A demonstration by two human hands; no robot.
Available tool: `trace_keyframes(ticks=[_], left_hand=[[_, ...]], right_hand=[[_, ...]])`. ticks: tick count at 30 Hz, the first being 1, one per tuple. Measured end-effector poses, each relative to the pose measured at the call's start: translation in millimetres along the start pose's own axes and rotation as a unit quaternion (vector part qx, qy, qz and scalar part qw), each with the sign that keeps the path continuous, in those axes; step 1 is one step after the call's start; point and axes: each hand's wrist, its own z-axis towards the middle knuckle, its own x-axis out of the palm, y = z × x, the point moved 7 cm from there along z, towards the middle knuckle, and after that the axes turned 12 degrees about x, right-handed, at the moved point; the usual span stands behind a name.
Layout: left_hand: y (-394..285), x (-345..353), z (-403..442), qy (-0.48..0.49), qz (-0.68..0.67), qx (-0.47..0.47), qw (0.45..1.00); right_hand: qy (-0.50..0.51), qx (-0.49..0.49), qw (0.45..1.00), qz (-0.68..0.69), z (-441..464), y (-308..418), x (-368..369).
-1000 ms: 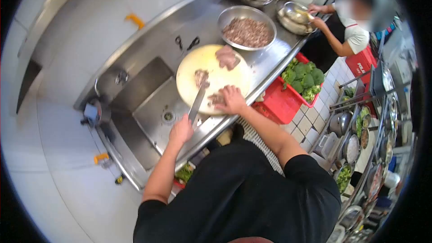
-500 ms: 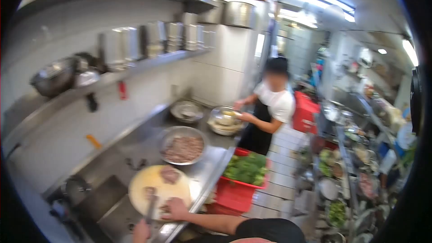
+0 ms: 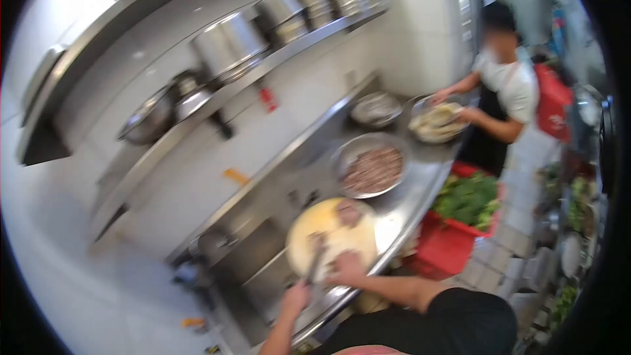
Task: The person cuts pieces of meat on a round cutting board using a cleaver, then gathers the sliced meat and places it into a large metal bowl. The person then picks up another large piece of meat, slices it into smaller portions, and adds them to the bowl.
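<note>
My left hand (image 3: 296,296) is closed round the handle of a knife (image 3: 317,260). Its blade points away from me over a round, pale yellow cutting board (image 3: 305,223). My right hand (image 3: 347,268) lies low on the board, just right of the blade, its fingers curled over a piece of meat; blur hides most of that piece. A larger chunk of meat (image 3: 348,213) rests at the board's far edge. Some small meat bits lie near the knife's tip. Beyond the board stands a metal bowl (image 3: 338,164) of cut meat (image 3: 373,169).
A sink (image 3: 253,250) lies left of the board. At the counter's far end a co-worker (image 3: 506,85) has both hands at a bowl of pale food (image 3: 437,121). Green vegetables (image 3: 467,197) fill a red crate (image 3: 444,246) at right. Metal containers (image 3: 230,43) line the wall shelf.
My view has swung left and tilted, so the counter and board appear farther right. Both hands stay at the board, the knife still in my left. The co-worker's bowl shows more plainly.
</note>
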Motion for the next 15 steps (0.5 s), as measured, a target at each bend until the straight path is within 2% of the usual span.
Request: trace_keyframes(ticks=[1, 2, 3, 5, 7, 10, 15], left_hand=[[-7, -2, -2, -0.026, -0.018, 0.032, 0.999], [-6, 1, -1, -0.012, 0.001, 0.021, 1.000], [0, 3, 0, -0.025, 0.011, 0.019, 0.999], [-5, -9, -3, -0.017, 0.039, 0.013, 0.999], [-2, -7, 0, -0.013, 0.053, 0.016, 0.998], [-4, -17, 6, -0.043, 0.037, 0.076, 0.996], [-5, -34, -2, -0.077, 0.032, 0.083, 0.993]], right_hand=[[-0.052, -0.016, 0.998, 0.011, -6, 4, -14], [0.028, -0.004, 0.996, 0.087, -5, 1, -12], [-0.089, 0.019, 0.995, -0.043, -2, -1, 7], [-0.040, 0.019, 0.999, 0.021, -2, 11, -6], [-0.076, -0.005, 0.997, 0.031, 4, 14, 3], [-0.123, -0.035, 0.992, 0.010, 3, 8, 15], [-0.089, -0.040, 0.994, 0.056, 7, 8, 7]])
